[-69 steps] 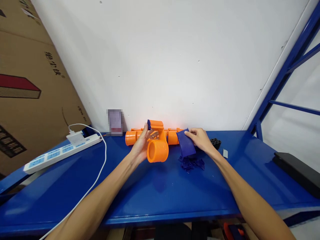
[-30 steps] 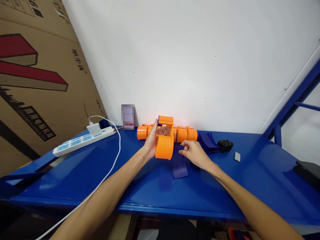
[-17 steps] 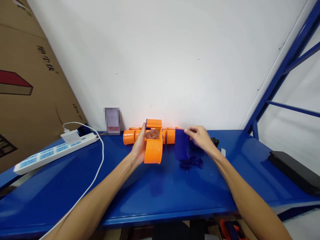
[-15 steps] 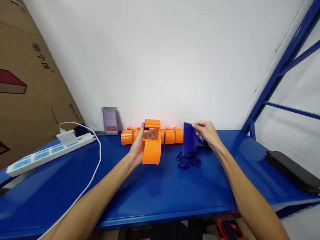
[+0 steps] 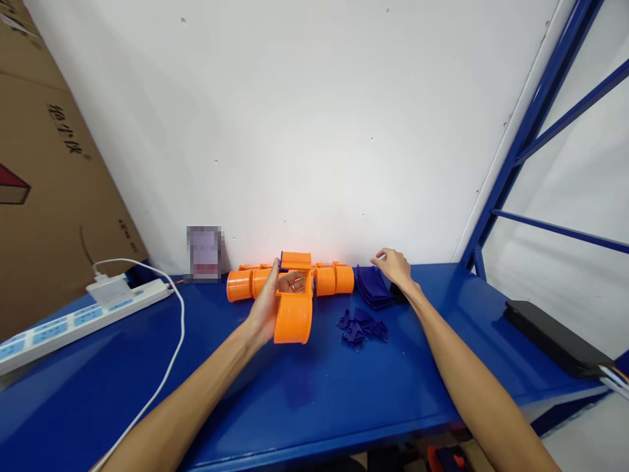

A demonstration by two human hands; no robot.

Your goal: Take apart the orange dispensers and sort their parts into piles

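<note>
My left hand (image 5: 268, 298) is wrapped round an orange plastic part (image 5: 293, 318), holding it up off the table. The part has a curved lower section, a flat top bar and a gap through which my fingers show. A thin dark blue edge runs along its upper left corner. Over on the right, my right hand (image 5: 394, 265) hovers just above a stack of curved dark blue plastic pieces (image 5: 374, 288); nothing shows between its fingers, which look slightly apart. In front of the stack lies a small pile of jagged dark blue scraps (image 5: 362, 328).
A row of orange cylindrical parts (image 5: 240, 286) lies along the wall. To the left are a white power strip (image 5: 113, 308) with a charger (image 5: 109, 290) and a trailing white cable (image 5: 183, 314). A black flat case (image 5: 555, 334) sits at the right; a cardboard box (image 5: 63, 170) stands left.
My right hand has let go of the dark blue piece, which now rests with the stack. My left hand still holds the orange part. The view has shifted slightly.
</note>
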